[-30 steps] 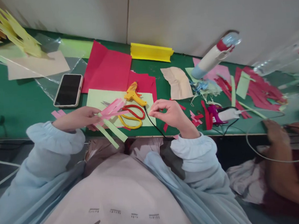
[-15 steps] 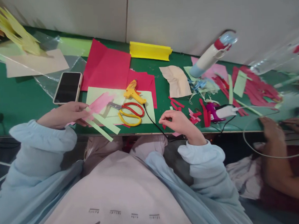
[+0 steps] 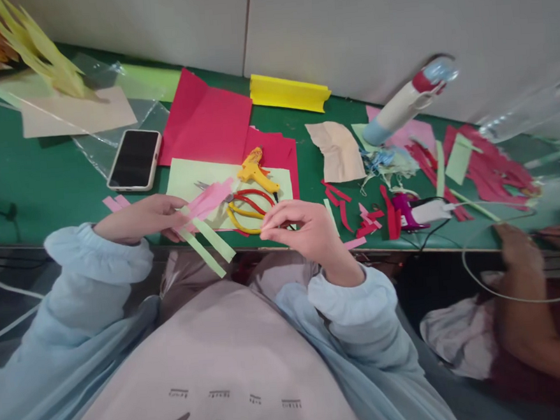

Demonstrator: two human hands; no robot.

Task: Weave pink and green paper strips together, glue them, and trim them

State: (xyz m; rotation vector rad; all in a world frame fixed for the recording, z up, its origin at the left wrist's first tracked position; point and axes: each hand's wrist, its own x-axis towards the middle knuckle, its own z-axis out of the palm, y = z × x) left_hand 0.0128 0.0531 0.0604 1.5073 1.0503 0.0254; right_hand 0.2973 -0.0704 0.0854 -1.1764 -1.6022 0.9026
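Observation:
My left hand (image 3: 149, 217) is closed on a bundle of paper strips: pink strips (image 3: 208, 200) fan to the right and pale green strips (image 3: 209, 245) hang down over the table edge. My right hand (image 3: 303, 229) hovers at the front edge with thumb and fingers pinched together; what it pinches is too small to make out. Just beyond it lie scissors (image 3: 246, 210) with red and yellow handles and a yellow glue gun (image 3: 256, 171) on a pale green sheet (image 3: 187, 178).
A phone (image 3: 135, 159) lies left of red paper sheets (image 3: 207, 122). A folded yellow sheet (image 3: 288, 94), a tan piece (image 3: 338, 149), red scraps (image 3: 485, 167), a white bottle (image 3: 404, 104) and a second glue gun (image 3: 417, 212) lie on the green table (image 3: 43, 182). Another person's hands (image 3: 517, 251) work at the right.
My right hand swung out to the right and lower, then came back left to the scissors, still pinched. My left hand with the strips shifted slightly left and back.

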